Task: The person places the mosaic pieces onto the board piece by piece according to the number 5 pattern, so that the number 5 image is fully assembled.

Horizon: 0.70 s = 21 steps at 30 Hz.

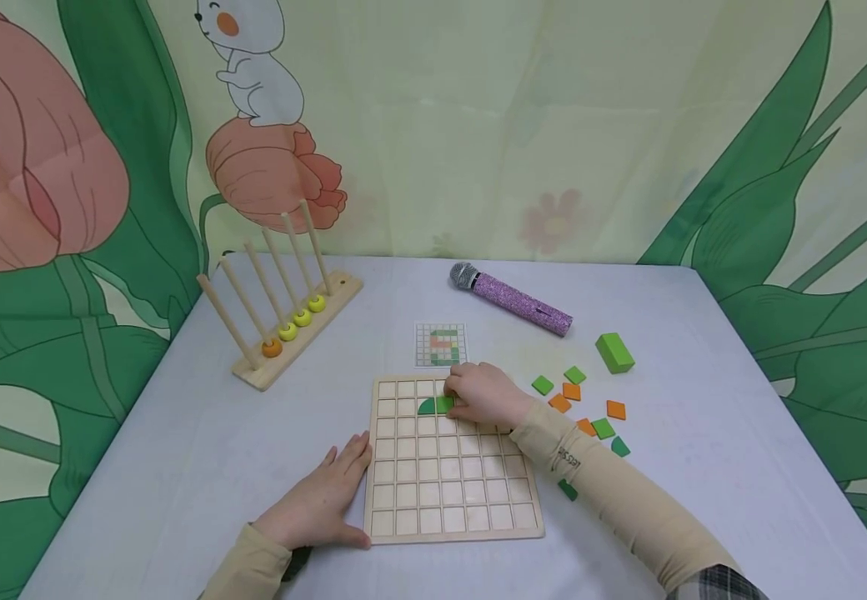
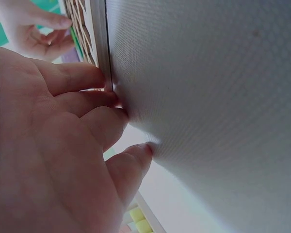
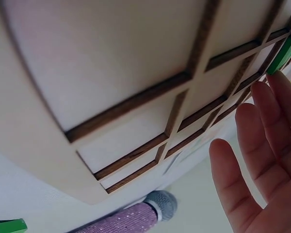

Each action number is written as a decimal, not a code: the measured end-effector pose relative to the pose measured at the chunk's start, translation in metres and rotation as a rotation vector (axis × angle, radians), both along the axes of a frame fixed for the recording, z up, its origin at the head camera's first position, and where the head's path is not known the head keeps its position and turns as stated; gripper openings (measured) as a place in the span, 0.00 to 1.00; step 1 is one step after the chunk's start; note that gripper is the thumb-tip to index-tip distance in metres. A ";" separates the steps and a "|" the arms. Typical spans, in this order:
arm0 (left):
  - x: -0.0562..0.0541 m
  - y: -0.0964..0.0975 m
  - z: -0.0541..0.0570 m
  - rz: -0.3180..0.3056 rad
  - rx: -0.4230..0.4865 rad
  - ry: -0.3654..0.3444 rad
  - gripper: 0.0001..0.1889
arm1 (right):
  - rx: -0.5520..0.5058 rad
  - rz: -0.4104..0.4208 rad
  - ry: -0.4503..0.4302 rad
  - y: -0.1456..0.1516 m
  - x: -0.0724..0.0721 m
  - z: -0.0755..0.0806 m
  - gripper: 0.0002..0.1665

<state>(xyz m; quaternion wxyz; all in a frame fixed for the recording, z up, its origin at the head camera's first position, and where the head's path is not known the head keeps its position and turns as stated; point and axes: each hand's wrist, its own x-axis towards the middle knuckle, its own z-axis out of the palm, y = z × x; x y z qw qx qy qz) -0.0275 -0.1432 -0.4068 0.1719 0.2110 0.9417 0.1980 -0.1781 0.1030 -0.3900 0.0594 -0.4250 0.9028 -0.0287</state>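
Observation:
A wooden grid board (image 1: 407,533) lies flat on the table. In its second row sits a dark green quarter-round tile (image 1: 427,407), with a light green tile (image 1: 444,404) beside it to the right. My right hand (image 1: 488,396) reaches over the board's upper part; in the right wrist view its thumb and a finger pinch a green tile (image 3: 280,57), and the other fingers stay straighter. My left hand (image 1: 323,497) rests on the table with fingers extended, touching the board's left edge. The left wrist view shows those fingertips (image 2: 99,77) against the board's side.
Above the board lies a pattern card (image 1: 441,344). Loose green and orange tiles (image 1: 616,409) are scattered at the right, below a green block (image 1: 614,353). A purple glitter microphone (image 1: 523,304) lies behind. A wooden peg stand with beads (image 1: 302,333) is at the left.

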 end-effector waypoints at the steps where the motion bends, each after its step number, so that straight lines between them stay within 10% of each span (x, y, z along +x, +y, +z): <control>1: 0.000 0.000 0.000 0.000 0.000 0.000 0.61 | -0.001 -0.002 0.000 0.000 0.000 0.000 0.15; 21: 0.000 -0.001 0.001 -0.011 -0.003 0.032 0.60 | -0.017 -0.008 -0.022 0.006 0.001 0.006 0.18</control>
